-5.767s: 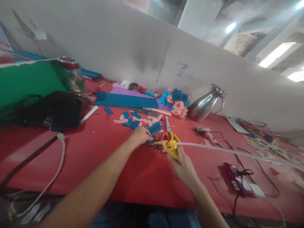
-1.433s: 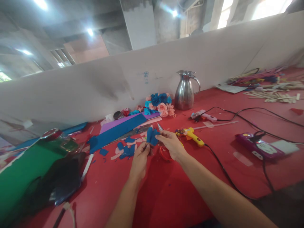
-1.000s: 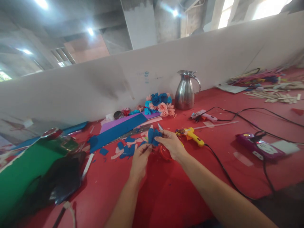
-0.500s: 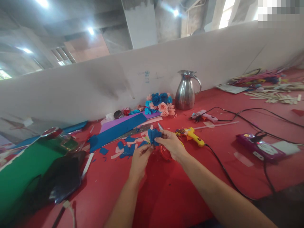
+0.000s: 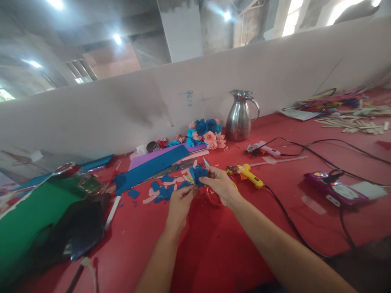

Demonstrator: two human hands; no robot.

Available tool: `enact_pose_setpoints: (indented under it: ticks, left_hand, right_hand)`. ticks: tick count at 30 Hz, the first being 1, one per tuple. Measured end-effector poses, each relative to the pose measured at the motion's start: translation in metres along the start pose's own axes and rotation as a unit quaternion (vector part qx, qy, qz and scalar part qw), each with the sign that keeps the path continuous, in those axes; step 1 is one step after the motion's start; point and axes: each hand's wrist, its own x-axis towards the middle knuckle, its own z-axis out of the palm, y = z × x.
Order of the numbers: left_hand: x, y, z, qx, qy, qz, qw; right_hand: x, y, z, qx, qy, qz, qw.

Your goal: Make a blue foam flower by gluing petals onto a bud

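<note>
A blue crepe-paper flower (image 5: pixel 198 174) is held between my two hands above the red table. My left hand (image 5: pixel 182 199) pinches it from below with thumb and fingertips. My right hand (image 5: pixel 221 185) closes its fingertips on the petals from the right. That same hand also keeps a pair of scissors (image 5: pixel 214 197) in its palm: the orange handles show under it, and the metal tip sticks out beyond the fingers. Scraps of blue and pink paper (image 5: pixel 163 194) lie just left of the flower. A yellow glue gun (image 5: pixel 249 176) rests right of my right hand.
Behind are a blue paper sheet (image 5: pixel 152 169), finished paper flowers (image 5: pixel 207 133) and a steel jug (image 5: pixel 239 118). At right lie a pink glue gun (image 5: pixel 265 149), a purple power strip (image 5: pixel 336 190) and cables. A green sheet (image 5: pixel 27 215) and a dark bag (image 5: pixel 82 224) lie left.
The blue petals between my fingers have shifted a little and look more spread out. Both hands stay in nearly the same place.
</note>
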Motion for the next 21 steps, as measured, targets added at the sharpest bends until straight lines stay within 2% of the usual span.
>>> enact_pose_setpoints:
  ticks: [4, 10, 21]
  left_hand:
    - [0.0014, -0.0034, -0.0019, 0.004, 0.004, -0.003, 1.000]
    - [0.0008, -0.0014, -0.0021, 0.007, 0.009, 0.001, 1.000]
    - [0.0017, -0.0024, -0.0025, 0.014, 0.030, -0.005, 0.999]
  right_hand:
    - [-0.0003, 0.0006, 0.0002, -0.009, -0.002, -0.010, 1.000]
    - [0.0000, -0.0002, -0.0032, -0.083, 0.005, -0.066, 0.994]
    - [0.0020, 0.0024, -0.0044, -0.078, -0.004, -0.058, 0.995]
